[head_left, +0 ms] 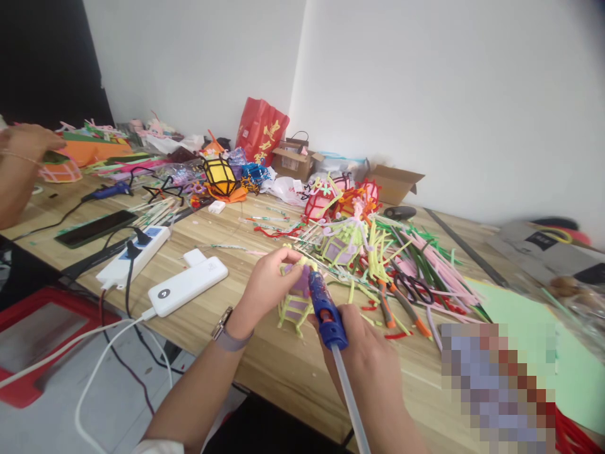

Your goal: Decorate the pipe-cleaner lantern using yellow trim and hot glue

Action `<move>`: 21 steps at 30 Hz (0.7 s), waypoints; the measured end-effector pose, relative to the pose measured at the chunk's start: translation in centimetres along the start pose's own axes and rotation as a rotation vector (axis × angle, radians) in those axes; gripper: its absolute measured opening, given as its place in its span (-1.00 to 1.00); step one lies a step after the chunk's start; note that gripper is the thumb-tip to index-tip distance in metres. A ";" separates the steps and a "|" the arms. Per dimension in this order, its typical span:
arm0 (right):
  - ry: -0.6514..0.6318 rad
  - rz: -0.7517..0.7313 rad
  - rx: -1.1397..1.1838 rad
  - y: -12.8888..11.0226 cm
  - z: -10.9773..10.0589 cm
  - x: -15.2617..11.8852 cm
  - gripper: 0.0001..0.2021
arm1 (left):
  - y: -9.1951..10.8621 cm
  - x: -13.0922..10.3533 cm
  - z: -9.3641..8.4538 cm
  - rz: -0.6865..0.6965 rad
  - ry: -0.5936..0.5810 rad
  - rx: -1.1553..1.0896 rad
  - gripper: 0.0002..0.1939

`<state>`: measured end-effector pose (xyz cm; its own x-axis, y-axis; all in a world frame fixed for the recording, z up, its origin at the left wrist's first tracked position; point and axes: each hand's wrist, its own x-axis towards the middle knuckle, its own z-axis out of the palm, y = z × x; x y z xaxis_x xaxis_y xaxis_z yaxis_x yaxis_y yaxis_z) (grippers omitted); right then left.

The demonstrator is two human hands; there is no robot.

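Observation:
My right hand (pixel 366 347) is wrapped round a blue hot glue gun (pixel 321 302), with a long clear glue stick (pixel 347 391) running out of its back. Its front end points away from me, close to my left fingertips. My left hand (pixel 271 280), below which a watch sits on the wrist, is closed on the top of a small lantern (pixel 295 307). That lantern has purple panels and a yellow-green pipe-cleaner frame. The exact spot where the nozzle meets it is hidden. Just beyond stands a similar purple and green lantern (pixel 340 249).
Pliers with orange handles (pixel 409 312), black scissors (pixel 416 287) and pink pipe cleaners (pixel 442 265) lie to the right. A white power bank (pixel 189 287) and a power strip (pixel 135 255) with cables are at left. Another person's hand (pixel 33 142) works at far left.

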<state>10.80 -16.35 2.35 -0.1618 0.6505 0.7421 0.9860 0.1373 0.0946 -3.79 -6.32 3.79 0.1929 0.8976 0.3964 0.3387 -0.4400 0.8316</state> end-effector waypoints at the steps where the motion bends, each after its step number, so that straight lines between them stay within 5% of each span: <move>1: -0.020 0.011 0.007 0.0 -0.2 -0.1 -0.74 | 0.0 0.0 0.0 0.002 -0.001 0.000 -0.89; 10: -0.101 0.150 0.127 0.3 -1.7 0.2 -0.69 | 0.3 -0.1 0.1 0.002 -0.025 -0.011 -0.89; 16: -0.315 0.418 0.288 1.3 -2.4 1.6 -0.68 | 0.5 -0.2 -0.1 -0.005 -0.022 -0.017 -0.88; 21: -0.284 0.541 0.567 3.2 -1.9 1.9 -0.59 | 0.6 -0.2 -0.1 -0.009 -0.031 -0.011 -0.87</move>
<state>13.77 -16.14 5.30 0.2496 0.8880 0.3863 0.7730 0.0577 -0.6318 -3.71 -6.72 4.24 0.2182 0.9002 0.3769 0.3306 -0.4315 0.8393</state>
